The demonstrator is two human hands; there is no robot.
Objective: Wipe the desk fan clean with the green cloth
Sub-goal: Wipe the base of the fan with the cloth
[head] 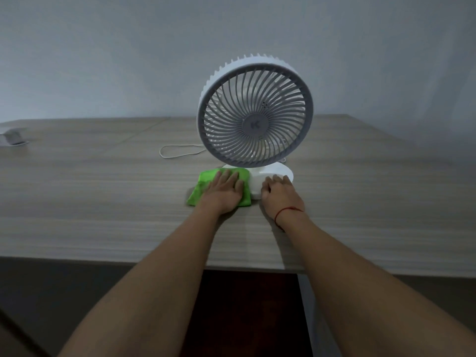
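A white desk fan (pixel 255 114) with a grey spiral grille stands upright on the wooden desk (pixel 103 202), facing me. Its round white base (pixel 260 176) sits just in front of me. A folded green cloth (pixel 203 185) lies flat on the desk against the base's left side. My left hand (pixel 224 191) rests palm down on the cloth, fingers stretched out and pressing it. My right hand (pixel 279 195) lies on the front right part of the fan's base, fingers curled over its rim. A red string circles my right wrist.
A white cable (pixel 177 152) loops on the desk behind and left of the fan. A small pale object (pixel 14 136) lies at the far left edge. The desk's front edge (pixel 154 262) runs below my forearms; a plain wall stands behind.
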